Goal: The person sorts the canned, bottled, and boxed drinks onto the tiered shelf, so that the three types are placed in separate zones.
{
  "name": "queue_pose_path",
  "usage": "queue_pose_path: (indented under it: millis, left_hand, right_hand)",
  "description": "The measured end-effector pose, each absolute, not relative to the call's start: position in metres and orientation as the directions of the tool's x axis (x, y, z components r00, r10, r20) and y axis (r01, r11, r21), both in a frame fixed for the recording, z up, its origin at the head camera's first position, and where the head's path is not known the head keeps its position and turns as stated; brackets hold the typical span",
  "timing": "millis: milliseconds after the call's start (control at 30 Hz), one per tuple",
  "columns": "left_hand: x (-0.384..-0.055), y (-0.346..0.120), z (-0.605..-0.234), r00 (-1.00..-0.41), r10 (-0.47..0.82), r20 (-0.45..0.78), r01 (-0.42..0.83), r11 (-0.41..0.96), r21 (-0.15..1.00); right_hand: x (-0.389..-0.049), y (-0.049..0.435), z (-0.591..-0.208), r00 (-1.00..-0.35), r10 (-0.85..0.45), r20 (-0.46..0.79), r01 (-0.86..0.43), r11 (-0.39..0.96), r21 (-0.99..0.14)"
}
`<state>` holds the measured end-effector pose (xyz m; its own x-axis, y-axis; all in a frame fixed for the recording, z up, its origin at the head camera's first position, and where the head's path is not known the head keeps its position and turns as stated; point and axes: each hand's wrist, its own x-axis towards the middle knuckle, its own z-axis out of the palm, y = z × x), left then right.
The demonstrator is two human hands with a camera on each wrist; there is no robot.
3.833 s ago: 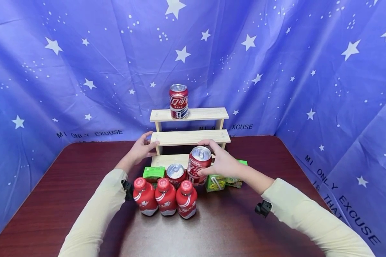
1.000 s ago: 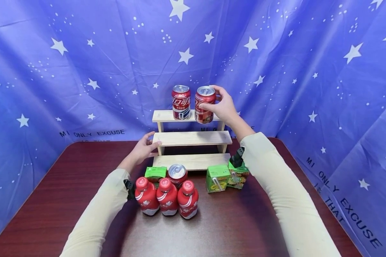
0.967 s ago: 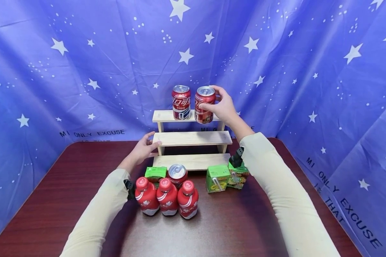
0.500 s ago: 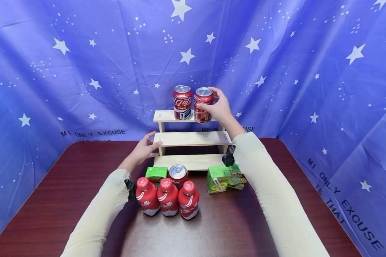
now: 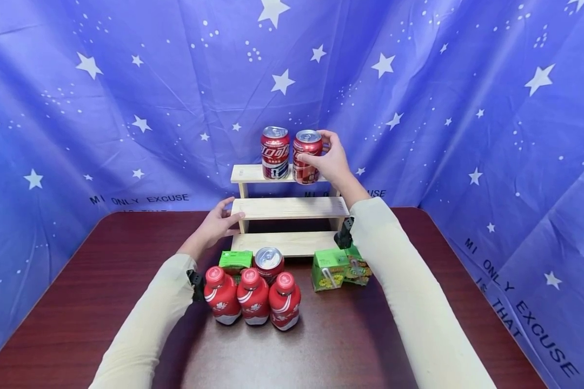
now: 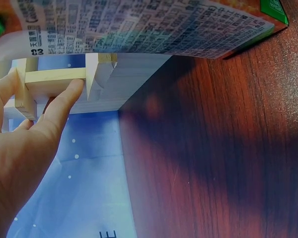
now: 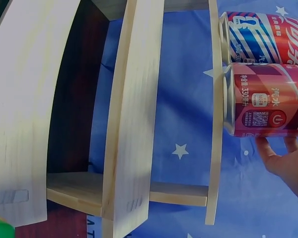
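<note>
My right hand point(image 5: 332, 162) holds a red cola can point(image 5: 305, 161) upright at the top board of the three-step wooden display stand point(image 5: 292, 208). Just to its left stands another cola can point(image 5: 274, 153). In the right wrist view the held can point(image 7: 268, 101) has its base at the board's edge, and the fingers point(image 7: 275, 161) wrap it from the side. My left hand point(image 5: 215, 224) grips the left end of the stand at the middle step. In the left wrist view its fingers point(image 6: 64, 101) lie along the wooden side frame.
Several drinks stand before the stand: three red bottles point(image 5: 254, 300), a third cola can point(image 5: 269, 263), a green carton point(image 5: 236, 260) at left and green juice cartons point(image 5: 329, 270) at right. A starry blue curtain point(image 5: 175, 97) hangs behind the dark red table point(image 5: 370, 351).
From in front of the stand, my right hand has raised the cola can to the top board, then shifted it left towards the other can. My left hand has stayed at the stand.
</note>
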<state>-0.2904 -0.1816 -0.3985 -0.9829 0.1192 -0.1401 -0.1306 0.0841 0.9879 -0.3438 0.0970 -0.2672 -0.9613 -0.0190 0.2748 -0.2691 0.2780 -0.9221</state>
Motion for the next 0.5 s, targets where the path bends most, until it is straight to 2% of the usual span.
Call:
queue_pose_path:
  millis: [500]
  left_hand:
    - [-0.2917, -0.1819, -0.3989, -0.983, 0.118, -0.139, -0.130, 0.080, 0.988]
  right_hand:
    - [-0.3468, 0.0979, -0.2625, -0.969, -0.036, 0.244, -0.242, 0.315, -0.918]
